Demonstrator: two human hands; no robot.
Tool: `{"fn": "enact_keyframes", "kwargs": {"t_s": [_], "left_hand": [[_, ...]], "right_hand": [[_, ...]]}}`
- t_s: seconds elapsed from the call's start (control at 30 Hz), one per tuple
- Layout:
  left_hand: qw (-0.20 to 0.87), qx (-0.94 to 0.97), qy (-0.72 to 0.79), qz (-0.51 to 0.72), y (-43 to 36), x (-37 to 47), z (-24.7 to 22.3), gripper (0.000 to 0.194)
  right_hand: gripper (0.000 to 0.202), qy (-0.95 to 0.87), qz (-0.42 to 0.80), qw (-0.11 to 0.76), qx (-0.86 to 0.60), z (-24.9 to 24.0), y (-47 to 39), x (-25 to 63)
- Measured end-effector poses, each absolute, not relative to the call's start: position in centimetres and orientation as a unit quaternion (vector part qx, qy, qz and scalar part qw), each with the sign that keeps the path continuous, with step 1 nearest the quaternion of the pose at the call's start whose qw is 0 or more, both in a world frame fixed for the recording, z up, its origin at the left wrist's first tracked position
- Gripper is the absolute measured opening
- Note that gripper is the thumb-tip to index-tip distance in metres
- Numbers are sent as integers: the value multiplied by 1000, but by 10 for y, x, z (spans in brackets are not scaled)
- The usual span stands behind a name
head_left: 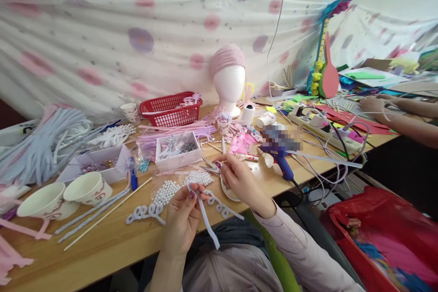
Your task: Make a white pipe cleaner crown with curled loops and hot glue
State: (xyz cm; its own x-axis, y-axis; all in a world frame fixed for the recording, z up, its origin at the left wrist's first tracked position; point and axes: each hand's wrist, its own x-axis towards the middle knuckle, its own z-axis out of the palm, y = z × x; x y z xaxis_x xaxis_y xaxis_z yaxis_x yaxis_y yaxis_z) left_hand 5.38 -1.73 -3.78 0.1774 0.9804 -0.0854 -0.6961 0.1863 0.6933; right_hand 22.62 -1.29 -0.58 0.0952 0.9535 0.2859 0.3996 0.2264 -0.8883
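My left hand point(185, 210) is closed on a pale lavender pipe cleaner point(207, 224), pinched between thumb and fingers, with its long end hanging down to the right. My right hand point(236, 178) is closed over the scissors point(211, 167); the blades show to the left of the fingertips and a white handle loop below, while the middle is hidden. Curled pipe-cleaner pieces lie on either side of my left hand, a looped one point(143, 213) at left and another coiled one point(224, 210) at right. White pearl beads point(167, 193) lie just behind my left hand.
A blue glue gun point(282, 163), partly pixelated, lies right of my hands near a power strip point(328, 132) with tangled cords. Behind are a white box point(178, 159), a red basket point(167, 121) and a mannequin head point(230, 84). Paper cups point(88, 189) stand left. Another person's arms point(400, 112) are far right.
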Motion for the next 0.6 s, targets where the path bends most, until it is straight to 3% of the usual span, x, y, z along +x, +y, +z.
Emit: {"fn": "enact_keyframes", "kwargs": {"t_s": [0.17,0.33,0.6], "left_hand": [[693,274,284,604,-22,54,-37,30],[713,307,277,567,-34,60,-33,23],[773,267,210,536,-36,56,-30,25]], "right_hand": [[30,-634,410,425,-500,-1,-50,201],[46,-495,605,499,-374,-22,-64,185],[43,-489,572,525,-398,-17,-65,190]]}}
